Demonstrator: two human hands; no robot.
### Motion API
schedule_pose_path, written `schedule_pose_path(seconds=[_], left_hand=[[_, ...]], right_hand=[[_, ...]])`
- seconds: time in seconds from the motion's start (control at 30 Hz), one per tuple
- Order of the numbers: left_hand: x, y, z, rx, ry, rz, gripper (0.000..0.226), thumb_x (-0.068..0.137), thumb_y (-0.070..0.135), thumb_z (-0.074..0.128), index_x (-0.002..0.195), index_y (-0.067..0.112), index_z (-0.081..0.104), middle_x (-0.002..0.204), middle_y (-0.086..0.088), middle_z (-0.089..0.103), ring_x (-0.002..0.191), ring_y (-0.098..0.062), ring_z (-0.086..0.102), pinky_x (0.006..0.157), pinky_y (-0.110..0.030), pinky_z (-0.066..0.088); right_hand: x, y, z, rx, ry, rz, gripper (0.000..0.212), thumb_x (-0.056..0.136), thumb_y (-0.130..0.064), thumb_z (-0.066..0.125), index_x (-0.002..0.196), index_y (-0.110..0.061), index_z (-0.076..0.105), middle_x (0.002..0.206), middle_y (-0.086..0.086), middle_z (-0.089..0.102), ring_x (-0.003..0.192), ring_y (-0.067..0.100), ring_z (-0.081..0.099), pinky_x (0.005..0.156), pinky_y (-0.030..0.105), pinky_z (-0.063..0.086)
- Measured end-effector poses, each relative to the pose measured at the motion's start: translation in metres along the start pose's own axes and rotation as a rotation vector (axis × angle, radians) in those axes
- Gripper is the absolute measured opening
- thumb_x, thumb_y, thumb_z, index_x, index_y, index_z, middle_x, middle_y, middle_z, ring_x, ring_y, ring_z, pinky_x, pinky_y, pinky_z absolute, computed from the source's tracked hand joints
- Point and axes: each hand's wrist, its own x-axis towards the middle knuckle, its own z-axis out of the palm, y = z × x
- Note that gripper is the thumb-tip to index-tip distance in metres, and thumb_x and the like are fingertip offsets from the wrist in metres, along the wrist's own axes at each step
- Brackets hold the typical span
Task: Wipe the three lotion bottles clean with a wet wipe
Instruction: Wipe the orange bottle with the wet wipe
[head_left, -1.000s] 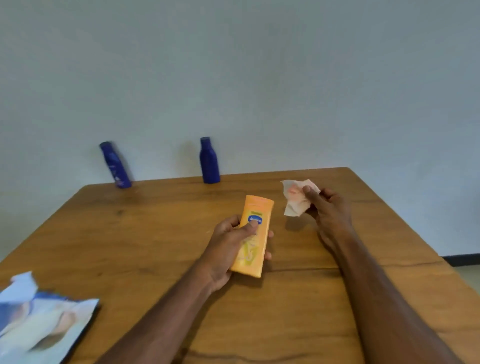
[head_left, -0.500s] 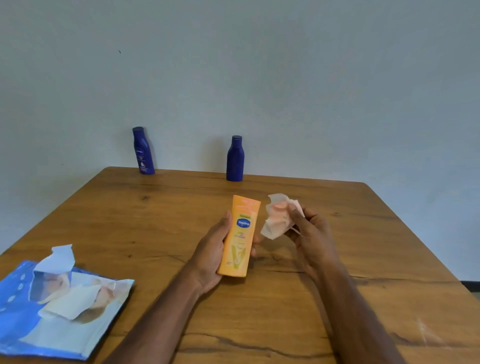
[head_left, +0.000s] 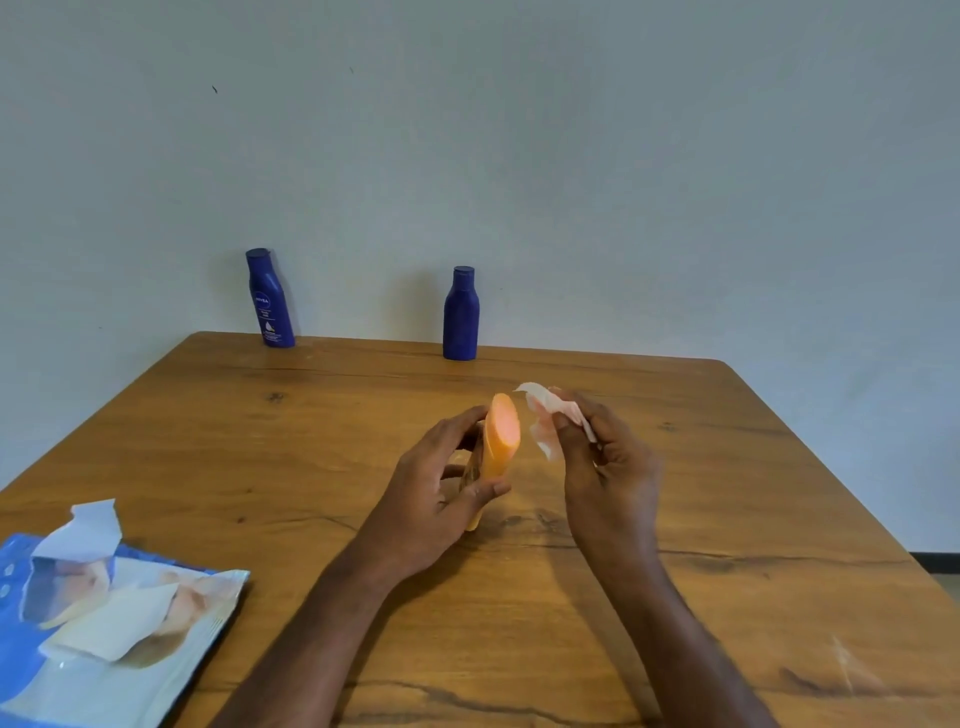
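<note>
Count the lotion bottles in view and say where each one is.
3. An orange bottle is gripped in the left hand; a labelled blue bottle and a plain blue bottle stand at the table's far edge. None seems hidden.

The orange lotion bottle (head_left: 500, 447) is gripped in the left hand (head_left: 436, 499), tipped so one flat end faces the camera, its body running down into the palm. Just to its right, apart from it, a crumpled white wet wipe (head_left: 545, 421) is pinched in the fingertips of the right hand (head_left: 608, 467). Well beyond both hands, two dark blue lotion bottles stand upright with caps on: a labelled blue bottle (head_left: 270, 299) off to the left, and a plain blue bottle (head_left: 461, 314) straight ahead of the hands.
</note>
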Motion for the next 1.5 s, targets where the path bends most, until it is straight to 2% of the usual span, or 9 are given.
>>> schedule_pose_path(seconds=[0.17, 0.33, 0.63, 0.8, 0.9, 1.0, 1.17, 1.37, 1.5], left_hand=[[-0.003, -0.003, -0.004, 0.059, 0.028, 0.052, 0.071, 0.089, 0.029, 0.074, 0.133, 0.058, 0.027, 0.126, 0.045, 0.034, 0.115, 0.032, 0.034, 0.089, -0.004, 0.038], [-0.004, -0.005, -0.005, 0.084, 0.027, 0.061, 0.066, 0.088, 0.033, 0.074, 0.133, 0.057, 0.033, 0.130, 0.041, 0.039, 0.119, 0.022, 0.041, 0.095, -0.010, 0.041], [-0.002, -0.009, -0.007, 0.044, -0.004, 0.036, 0.068, 0.088, 0.030, 0.075, 0.133, 0.061, 0.033, 0.130, 0.041, 0.040, 0.118, 0.025, 0.041, 0.094, -0.017, 0.046], [-0.003, -0.010, -0.007, 0.073, -0.051, 0.087, 0.067, 0.091, 0.030, 0.072, 0.146, 0.047, 0.038, 0.133, 0.034, 0.049, 0.124, 0.013, 0.044, 0.094, -0.013, 0.042], [-0.002, -0.011, -0.007, 0.095, -0.032, 0.078, 0.068, 0.091, 0.033, 0.071, 0.147, 0.046, 0.036, 0.134, 0.031, 0.048, 0.125, 0.010, 0.044, 0.096, -0.017, 0.044], [-0.002, -0.011, -0.007, 0.092, -0.025, 0.077, 0.067, 0.090, 0.035, 0.071, 0.148, 0.045, 0.038, 0.135, 0.033, 0.047, 0.124, 0.010, 0.045, 0.096, -0.018, 0.045], [-0.002, -0.010, -0.004, 0.146, -0.023, 0.103, 0.069, 0.089, 0.038, 0.073, 0.150, 0.038, 0.040, 0.138, 0.023, 0.050, 0.126, 0.008, 0.044, 0.095, -0.014, 0.039], [-0.001, -0.011, -0.007, 0.189, 0.012, 0.119, 0.068, 0.090, 0.032, 0.073, 0.151, 0.036, 0.042, 0.143, 0.017, 0.049, 0.129, 0.001, 0.044, 0.104, -0.029, 0.047], [-0.002, -0.009, -0.008, 0.160, -0.032, 0.131, 0.069, 0.089, 0.026, 0.075, 0.151, 0.028, 0.044, 0.141, 0.014, 0.052, 0.130, -0.002, 0.046, 0.107, -0.032, 0.046]], right_hand=[[0.003, 0.001, -0.006, -0.022, -0.006, 0.064, 0.024, 0.103, -0.024, 0.051, 0.120, -0.025, 0.068, 0.103, -0.011, 0.072, 0.096, 0.004, 0.066, 0.074, 0.015, 0.052], [0.006, 0.002, -0.013, 0.318, -0.063, 0.467, 0.021, 0.101, -0.028, 0.056, 0.109, -0.020, 0.073, 0.094, -0.004, 0.075, 0.085, 0.012, 0.070, 0.067, 0.021, 0.054], [0.012, -0.010, -0.018, 0.770, -0.069, 0.347, 0.034, 0.082, -0.011, 0.065, 0.116, -0.016, 0.064, 0.114, 0.006, 0.073, 0.108, 0.026, 0.071, 0.080, 0.039, 0.063], [0.002, -0.005, -0.011, 0.174, -0.098, -0.090, 0.029, 0.086, 0.005, 0.069, 0.103, -0.018, 0.073, 0.107, -0.007, 0.074, 0.103, 0.012, 0.069, 0.077, 0.031, 0.060], [-0.001, 0.000, -0.011, -0.107, -0.207, -0.263, 0.025, 0.087, -0.011, 0.069, 0.109, -0.022, 0.075, 0.120, -0.008, 0.070, 0.116, 0.012, 0.063, 0.080, 0.027, 0.057], [0.001, -0.004, -0.014, -0.128, -0.248, -0.277, 0.025, 0.089, -0.029, 0.068, 0.111, -0.020, 0.075, 0.121, -0.008, 0.065, 0.113, 0.013, 0.062, 0.077, 0.019, 0.053], [0.003, -0.008, -0.011, -0.220, -0.225, -0.282, 0.023, 0.089, -0.018, 0.073, 0.113, -0.019, 0.075, 0.106, -0.008, 0.065, 0.096, 0.001, 0.063, 0.072, 0.009, 0.050], [0.007, -0.008, -0.022, -0.197, -0.413, -0.329, 0.018, 0.087, -0.016, 0.075, 0.104, -0.021, 0.077, 0.089, -0.008, 0.061, 0.080, 0.012, 0.060, 0.063, 0.018, 0.047], [0.009, 0.000, -0.017, -0.187, -0.306, -0.291, 0.018, 0.086, -0.009, 0.077, 0.103, -0.017, 0.077, 0.088, -0.009, 0.062, 0.079, 0.009, 0.060, 0.064, 0.013, 0.045]])
